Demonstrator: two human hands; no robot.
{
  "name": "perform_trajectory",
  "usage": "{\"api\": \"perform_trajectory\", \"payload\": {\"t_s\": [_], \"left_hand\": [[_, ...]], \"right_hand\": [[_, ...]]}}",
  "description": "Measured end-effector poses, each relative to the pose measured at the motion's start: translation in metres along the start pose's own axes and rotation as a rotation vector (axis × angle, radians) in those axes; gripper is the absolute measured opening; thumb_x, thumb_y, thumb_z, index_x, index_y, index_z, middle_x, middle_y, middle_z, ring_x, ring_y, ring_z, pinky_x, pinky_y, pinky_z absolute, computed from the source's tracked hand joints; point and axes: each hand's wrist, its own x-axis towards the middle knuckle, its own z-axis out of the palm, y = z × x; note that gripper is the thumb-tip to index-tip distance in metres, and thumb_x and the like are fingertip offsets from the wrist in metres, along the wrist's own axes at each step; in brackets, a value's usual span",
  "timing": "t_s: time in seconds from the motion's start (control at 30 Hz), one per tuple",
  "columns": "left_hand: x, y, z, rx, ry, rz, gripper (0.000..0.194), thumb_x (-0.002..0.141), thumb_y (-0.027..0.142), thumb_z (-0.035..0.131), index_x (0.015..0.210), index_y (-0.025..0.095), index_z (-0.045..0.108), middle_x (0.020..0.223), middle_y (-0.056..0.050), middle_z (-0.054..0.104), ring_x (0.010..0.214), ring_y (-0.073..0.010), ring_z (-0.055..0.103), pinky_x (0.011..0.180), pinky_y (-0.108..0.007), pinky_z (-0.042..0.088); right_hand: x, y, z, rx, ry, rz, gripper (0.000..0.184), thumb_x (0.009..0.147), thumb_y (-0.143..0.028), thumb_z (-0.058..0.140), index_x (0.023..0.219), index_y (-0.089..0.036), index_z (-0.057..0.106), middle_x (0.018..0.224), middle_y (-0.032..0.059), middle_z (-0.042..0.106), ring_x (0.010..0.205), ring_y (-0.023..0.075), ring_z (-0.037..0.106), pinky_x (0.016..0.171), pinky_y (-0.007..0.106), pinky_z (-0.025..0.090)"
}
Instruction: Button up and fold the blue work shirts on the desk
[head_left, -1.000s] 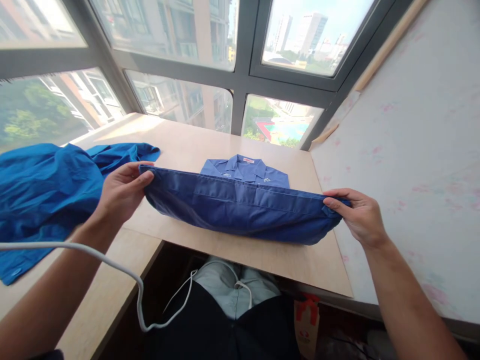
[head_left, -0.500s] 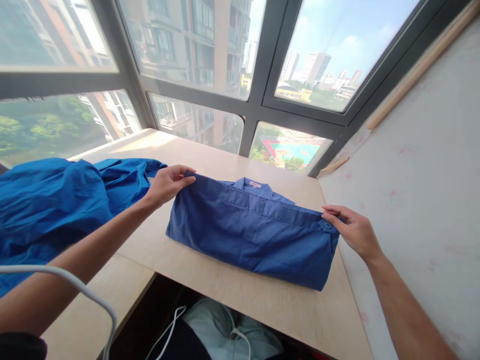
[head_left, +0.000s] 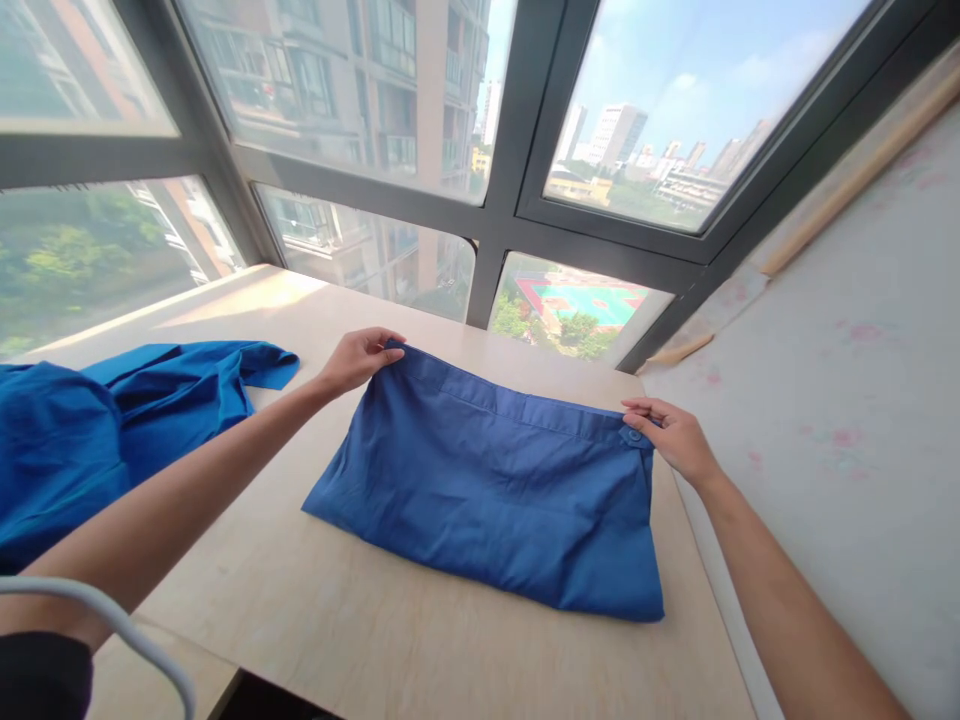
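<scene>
A blue work jacket (head_left: 502, 490) lies folded on the wooden tabletop, its bottom band raised toward the window. My left hand (head_left: 364, 358) pinches the band's left corner between thumb and fingers. At the opposite corner, my right hand (head_left: 671, 432) grips the band beside a buttoned tab. The cloth hangs in a smooth panel between the two hands, with its lower fold resting on the table. The collar is hidden behind this panel. Left of my left forearm, a brighter blue garment (head_left: 172, 400) lies crumpled.
The pale wooden table (head_left: 420, 640) runs up to the grey window frame (head_left: 375, 205). A white wall (head_left: 847, 480) with faint flowers borders it on the right. A white cable (head_left: 112, 610) crosses the lower left. A dark gap (head_left: 262, 695) opens at the table's front edge.
Both hands have lifted the jacket's band and moved it away, over the collar, which showed before. The front panel looks taller. The view has shifted, and my lap is out of sight.
</scene>
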Motion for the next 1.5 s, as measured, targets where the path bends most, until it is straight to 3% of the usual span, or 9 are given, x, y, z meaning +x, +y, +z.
{"api": "perform_trajectory", "payload": {"t_s": [0.2,0.4,0.67,0.87,0.93,1.1,1.27,1.4,1.5], "left_hand": [[0.039,-0.053,0.048,-0.035,0.009,-0.149,0.046,0.066,0.048,0.072,0.097,0.014,0.072,0.076,-0.005,0.068,0.068,-0.0176,0.059,0.067,-0.030,0.048],[0.045,-0.099,0.097,-0.005,0.103,-0.269,0.030,0.064,0.034,0.071,0.088,0.016,0.071,0.077,-0.006,0.068,0.076,-0.0198,0.062,0.075,-0.032,0.050],[0.043,-0.100,0.079,-0.203,0.110,-0.199,0.039,0.073,0.042,0.071,0.102,0.017,0.068,0.083,-0.005,0.066,0.073,-0.0168,0.060,0.068,-0.030,0.049],[0.054,-0.101,0.091,0.070,0.110,-0.347,0.038,0.077,0.032,0.067,0.110,0.012,0.065,0.102,-0.014,0.068,0.090,-0.0241,0.064,0.085,-0.038,0.051],[0.051,-0.100,0.098,0.310,0.076,-0.309,0.044,0.080,0.031,0.063,0.118,0.008,0.061,0.117,-0.020,0.064,0.105,-0.0296,0.062,0.095,-0.043,0.047],[0.026,-0.063,0.125,0.674,-0.126,0.082,0.054,0.094,0.040,0.050,0.138,0.008,0.049,0.144,-0.022,0.047,0.133,-0.0341,0.046,0.109,-0.047,0.037],[0.002,-0.015,0.184,0.728,-0.326,0.378,0.060,0.101,0.045,0.036,0.146,0.006,0.042,0.156,-0.020,0.033,0.149,-0.0313,0.021,0.121,-0.047,0.019],[-0.005,-0.018,0.222,0.773,-0.447,0.367,0.056,0.099,0.026,0.032,0.150,0.003,0.038,0.158,-0.018,0.029,0.151,-0.0290,0.018,0.123,-0.046,0.012],[-0.003,-0.036,0.226,0.767,-0.437,0.279,0.065,0.099,0.043,0.033,0.152,0.004,0.035,0.159,-0.019,0.027,0.151,-0.0306,0.017,0.123,-0.048,0.010]], "right_hand": [[0.043,0.061,0.022,0.103,-0.077,0.192,0.072,0.054,-0.065,0.082,0.101,-0.012,0.072,0.089,0.0133,0.074,0.083,0.0237,0.068,0.078,0.037,0.055],[0.048,0.111,0.058,0.107,-0.119,0.286,0.068,0.049,-0.065,0.083,0.091,-0.012,0.071,0.084,0.0120,0.074,0.074,0.0215,0.068,0.072,0.036,0.055],[0.049,0.121,0.050,0.188,0.034,0.144,0.055,0.061,-0.060,0.081,0.091,-0.015,0.071,0.086,0.0101,0.072,0.078,0.0189,0.066,0.072,0.032,0.054],[0.068,0.125,0.070,-0.023,0.036,0.122,0.050,0.072,-0.055,0.068,0.098,-0.012,0.068,0.091,0.0127,0.071,0.080,0.0211,0.066,0.078,0.038,0.055],[0.069,0.123,0.077,-0.085,0.021,0.124,0.047,0.073,-0.049,0.067,0.099,-0.011,0.068,0.095,0.0149,0.071,0.085,0.0239,0.066,0.085,0.043,0.054],[0.055,0.088,0.100,-0.372,0.066,-0.046,0.043,0.087,-0.040,0.053,0.118,-0.012,0.065,0.127,0.0183,0.061,0.123,0.0311,0.053,0.109,0.051,0.036],[0.029,0.016,0.169,-0.603,-0.116,-0.270,0.053,0.100,-0.049,0.037,0.138,-0.015,0.054,0.153,0.0166,0.040,0.142,0.0312,0.035,0.113,0.050,0.029],[0.020,-0.003,0.221,-0.710,-0.214,-0.310,0.055,0.105,-0.039,0.024,0.147,-0.009,0.044,0.158,0.0165,0.031,0.148,0.0294,0.025,0.118,0.050,0.018],[0.020,0.012,0.227,-0.750,-0.260,-0.258,0.064,0.104,-0.048,0.024,0.151,-0.007,0.037,0.159,0.0178,0.028,0.149,0.0307,0.023,0.120,0.052,0.013]]}}
